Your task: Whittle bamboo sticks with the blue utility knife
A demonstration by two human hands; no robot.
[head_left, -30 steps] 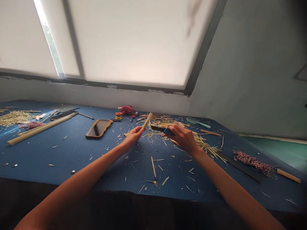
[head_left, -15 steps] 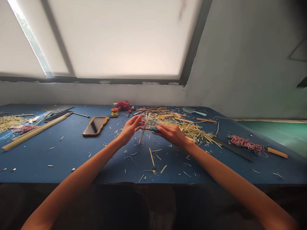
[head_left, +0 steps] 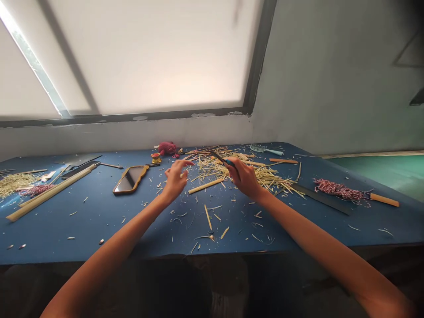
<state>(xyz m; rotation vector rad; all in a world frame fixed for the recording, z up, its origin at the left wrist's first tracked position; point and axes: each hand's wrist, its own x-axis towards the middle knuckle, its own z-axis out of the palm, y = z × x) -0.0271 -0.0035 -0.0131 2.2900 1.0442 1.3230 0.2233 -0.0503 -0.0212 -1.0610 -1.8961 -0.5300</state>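
Note:
My right hand (head_left: 244, 177) is wrapped round the blue handle of a knife (head_left: 220, 157), its dark blade pointing up and to the left over the shavings. My left hand (head_left: 176, 179) is raised above the table with fingers apart and curled, and no tool or stick shows in it; a small pale spot by its fingers is too small to name. Between the two hands a bamboo strip (head_left: 206, 186) lies on the blue tabletop (head_left: 139, 225). Behind it spreads a pile of thin bamboo shavings (head_left: 265, 176), partly hidden by my right hand.
A wavy-framed mirror (head_left: 130, 179) and long bamboo pieces (head_left: 53, 191) lie to the left. Farther back are a red plush toy (head_left: 167, 148) and a hairbrush (head_left: 265, 149). Red-white cord (head_left: 339, 189), a dark flat strip (head_left: 321, 198) and a wooden handle (head_left: 384, 199) are at right.
My left hand has let go of the bamboo strip, which now lies on the table. The knife has swung away from the strip, up and to the right. The view has turned slightly right.

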